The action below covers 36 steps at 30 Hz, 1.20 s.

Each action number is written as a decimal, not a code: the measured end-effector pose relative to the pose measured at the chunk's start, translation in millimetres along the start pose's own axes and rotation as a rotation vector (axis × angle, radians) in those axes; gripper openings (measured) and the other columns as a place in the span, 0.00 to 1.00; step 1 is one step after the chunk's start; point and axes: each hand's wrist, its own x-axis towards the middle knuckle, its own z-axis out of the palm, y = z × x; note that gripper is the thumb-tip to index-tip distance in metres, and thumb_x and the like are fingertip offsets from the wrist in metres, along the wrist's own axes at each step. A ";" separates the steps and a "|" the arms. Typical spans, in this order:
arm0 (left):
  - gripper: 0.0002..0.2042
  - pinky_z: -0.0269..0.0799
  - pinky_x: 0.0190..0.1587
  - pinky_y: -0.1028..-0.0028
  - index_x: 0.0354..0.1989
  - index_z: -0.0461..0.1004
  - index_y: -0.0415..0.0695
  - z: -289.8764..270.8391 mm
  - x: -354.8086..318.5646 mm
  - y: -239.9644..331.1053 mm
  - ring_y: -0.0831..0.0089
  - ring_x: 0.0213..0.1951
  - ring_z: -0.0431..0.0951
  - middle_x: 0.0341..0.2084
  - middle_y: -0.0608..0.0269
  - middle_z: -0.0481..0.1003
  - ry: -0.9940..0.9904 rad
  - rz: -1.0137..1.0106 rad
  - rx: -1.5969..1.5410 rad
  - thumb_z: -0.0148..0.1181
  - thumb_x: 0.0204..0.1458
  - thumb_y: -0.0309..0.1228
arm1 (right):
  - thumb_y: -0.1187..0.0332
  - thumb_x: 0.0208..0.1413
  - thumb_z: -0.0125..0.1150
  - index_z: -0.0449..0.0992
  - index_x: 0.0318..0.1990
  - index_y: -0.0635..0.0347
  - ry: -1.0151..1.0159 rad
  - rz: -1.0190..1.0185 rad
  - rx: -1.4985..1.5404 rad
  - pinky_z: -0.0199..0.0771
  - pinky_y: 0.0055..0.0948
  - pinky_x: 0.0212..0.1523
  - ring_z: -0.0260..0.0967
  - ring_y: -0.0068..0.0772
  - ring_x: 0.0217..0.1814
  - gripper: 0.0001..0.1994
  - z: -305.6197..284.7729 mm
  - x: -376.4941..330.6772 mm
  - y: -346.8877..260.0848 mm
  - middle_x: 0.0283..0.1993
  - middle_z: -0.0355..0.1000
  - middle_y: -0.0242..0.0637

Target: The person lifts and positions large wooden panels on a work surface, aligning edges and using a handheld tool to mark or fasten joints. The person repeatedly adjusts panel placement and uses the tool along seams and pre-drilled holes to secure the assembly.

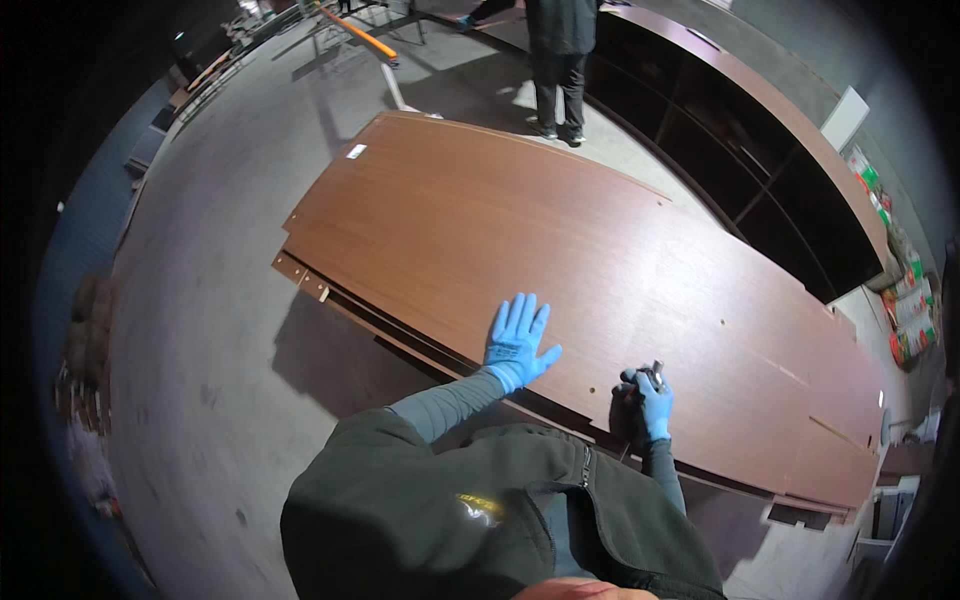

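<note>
A wide brown wood-grain panel (480,230) lies flat in front of me on top of other boards. My left hand (517,345), in a light blue glove, rests on it near the close edge, fingers spread and holding nothing. To its right, my right hand (653,400) is closed above the panel, its dark-coated fingertips curled in. A small silvery, cylinder-like piece (657,368) pokes out of that grip; the rest of it is hidden by the fingers. Just left of this hand, a small round hole (592,390) shows in the panel.
Beyond the panel stands a person (560,60) in dark clothes. At the far right is a large brown cabinet (740,130) with dark compartments. Printed bags (910,310) line the right wall. Lower board ends (300,275) jut out at the stack's left corner.
</note>
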 end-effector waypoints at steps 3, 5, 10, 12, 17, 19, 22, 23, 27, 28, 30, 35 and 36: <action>0.42 0.39 0.81 0.43 0.79 0.61 0.41 2.1 -0.5 -1.1 0.41 0.80 0.51 0.78 0.37 0.56 -0.001 0.012 -0.011 0.60 0.62 0.57 | 0.73 0.65 0.63 0.78 0.44 0.64 -0.012 -0.019 0.018 0.84 0.32 0.42 0.81 0.31 0.41 0.04 7.2 -6.7 -7.5 0.41 0.81 0.41; 0.42 0.37 0.81 0.44 0.79 0.60 0.42 4.2 -0.6 -1.3 0.42 0.81 0.50 0.79 0.38 0.55 -0.022 0.002 -0.016 0.60 0.63 0.56 | 0.74 0.66 0.63 0.78 0.44 0.64 0.022 0.024 0.003 0.84 0.32 0.42 0.80 0.30 0.41 0.04 9.5 -8.5 -9.7 0.40 0.80 0.39; 0.43 0.35 0.81 0.43 0.79 0.60 0.41 10.0 1.2 -1.0 0.42 0.81 0.48 0.80 0.40 0.54 -0.018 0.023 0.002 0.60 0.62 0.57 | 0.71 0.66 0.67 0.76 0.47 0.64 -0.012 0.025 0.076 0.86 0.34 0.43 0.81 0.31 0.39 0.08 3.3 -4.5 -5.1 0.40 0.81 0.41; 0.43 0.36 0.82 0.44 0.80 0.59 0.42 11.7 1.4 0.1 0.43 0.81 0.48 0.80 0.41 0.54 -0.008 0.034 0.018 0.60 0.62 0.57 | 0.71 0.66 0.67 0.76 0.48 0.64 -0.009 0.029 0.007 0.87 0.34 0.43 0.82 0.32 0.40 0.09 -0.6 -1.9 -2.3 0.40 0.81 0.41; 0.42 0.38 0.82 0.46 0.81 0.58 0.43 15.5 0.6 -1.6 0.45 0.81 0.50 0.80 0.41 0.54 0.026 0.068 0.047 0.60 0.63 0.54 | 0.70 0.68 0.65 0.75 0.50 0.62 -0.072 0.029 0.011 0.85 0.31 0.40 0.85 0.33 0.40 0.08 -7.6 1.3 -2.0 0.45 0.84 0.42; 0.42 0.39 0.82 0.46 0.81 0.58 0.44 19.3 0.1 -4.4 0.45 0.81 0.50 0.80 0.42 0.54 0.007 0.065 0.072 0.60 0.63 0.54 | 0.69 0.69 0.64 0.75 0.50 0.62 -0.093 0.041 -0.017 0.84 0.29 0.40 0.85 0.32 0.41 0.09 -12.0 -1.2 -4.9 0.45 0.84 0.41; 0.42 0.39 0.82 0.46 0.81 0.58 0.44 24.3 0.1 -5.7 0.45 0.81 0.50 0.81 0.42 0.54 0.000 0.061 0.083 0.60 0.63 0.53 | 0.69 0.69 0.64 0.76 0.53 0.63 -0.108 0.023 -0.141 0.83 0.28 0.42 0.85 0.31 0.43 0.10 -28.9 -9.3 -15.2 0.45 0.84 0.41; 0.41 0.39 0.81 0.46 0.81 0.58 0.44 26.1 0.6 -3.4 0.45 0.81 0.50 0.81 0.42 0.54 -0.001 0.033 0.089 0.60 0.63 0.53 | 0.69 0.69 0.64 0.76 0.53 0.64 -0.104 0.034 -0.161 0.83 0.28 0.43 0.85 0.32 0.43 0.11 -38.7 -13.3 -20.1 0.45 0.84 0.41; 0.41 0.39 0.81 0.44 0.80 0.59 0.43 34.2 -0.8 36.9 0.45 0.81 0.50 0.80 0.42 0.54 0.009 -0.052 0.080 0.62 0.62 0.52 | 0.70 0.69 0.64 0.77 0.47 0.61 -0.058 0.001 -0.014 0.82 0.27 0.40 0.82 0.24 0.38 0.06 -98.0 -40.4 -40.6 0.41 0.82 0.35; 0.42 0.39 0.81 0.44 0.80 0.59 0.43 37.5 -2.0 58.5 0.44 0.81 0.50 0.80 0.42 0.54 -0.003 -0.052 0.072 0.63 0.62 0.52 | 0.70 0.69 0.64 0.77 0.47 0.61 -0.029 0.017 -0.003 0.82 0.28 0.40 0.82 0.24 0.38 0.06 -122.4 -48.9 -48.3 0.41 0.82 0.36; 0.43 0.38 0.80 0.42 0.79 0.60 0.41 45.2 -7.5 109.8 0.42 0.81 0.50 0.80 0.41 0.55 -0.039 -0.024 0.054 0.64 0.61 0.53 | 0.69 0.69 0.64 0.77 0.46 0.62 -0.024 -0.023 0.076 0.83 0.30 0.38 0.81 0.26 0.36 0.06 -172.1 -65.6 -62.2 0.40 0.81 0.37; 0.46 0.34 0.80 0.41 0.80 0.58 0.41 74.3 -22.1 244.3 0.39 0.82 0.46 0.80 0.36 0.53 -0.105 0.167 0.017 0.63 0.59 0.57 | 0.70 0.66 0.65 0.77 0.43 0.65 0.201 0.035 0.127 0.84 0.32 0.33 0.81 0.31 0.34 0.07 -281.4 -96.9 -95.5 0.38 0.81 0.40; 0.47 0.35 0.80 0.41 0.81 0.56 0.40 80.5 -24.9 264.4 0.38 0.81 0.46 0.80 0.36 0.52 -0.115 0.139 -0.001 0.63 0.59 0.57 | 0.70 0.66 0.66 0.78 0.43 0.64 0.178 0.017 0.187 0.83 0.31 0.33 0.81 0.31 0.34 0.07 -296.0 -100.8 -101.1 0.38 0.81 0.39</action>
